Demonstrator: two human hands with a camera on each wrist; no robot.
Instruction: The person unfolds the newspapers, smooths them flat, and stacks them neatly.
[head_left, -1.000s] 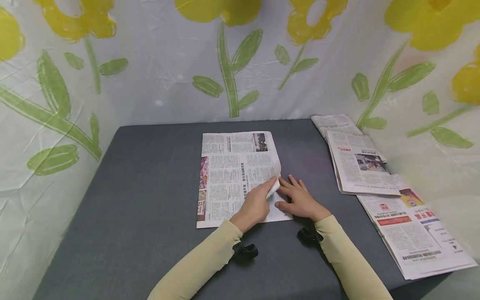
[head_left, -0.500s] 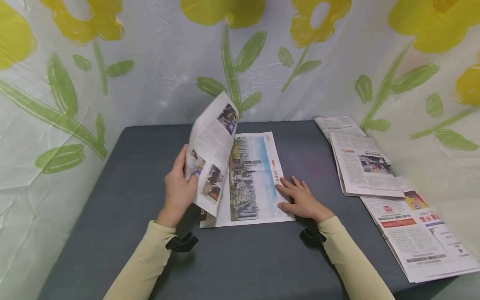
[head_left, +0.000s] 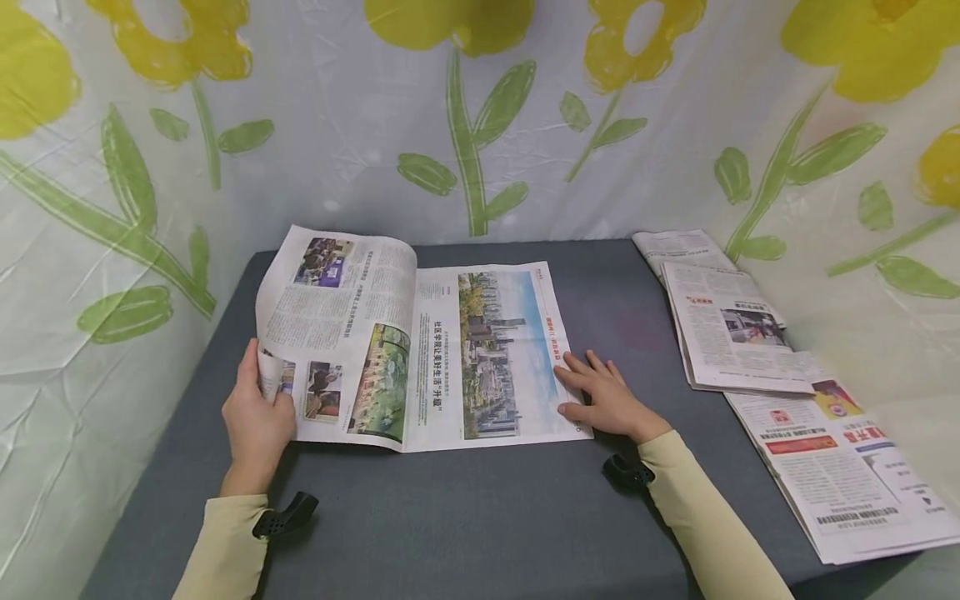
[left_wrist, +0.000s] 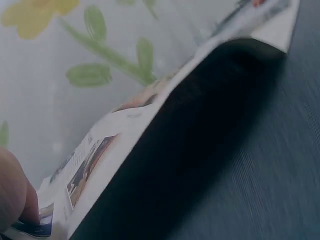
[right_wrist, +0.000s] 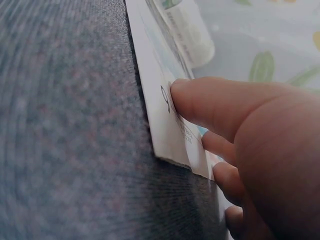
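Observation:
An opened newspaper lies on the dark grey table, its right page printed with a large city skyline photo. My left hand grips the outer edge of the turned left page, thumb on top. In the left wrist view that page is raised off the table with a dark gap beneath, and part of my thumb presses on it. My right hand rests with spread fingers on the right page's lower right edge. In the right wrist view its thumb touches the paper near the corner.
Folded newspapers lie overlapped along the table's right side, the front one reaching the edge. A white curtain with yellow flowers hangs around the back and sides of the dark table.
My left hand has lifted the page from the right side and swung it over to the left, uncovering the skyline page. The right hand has stayed at the right edge.

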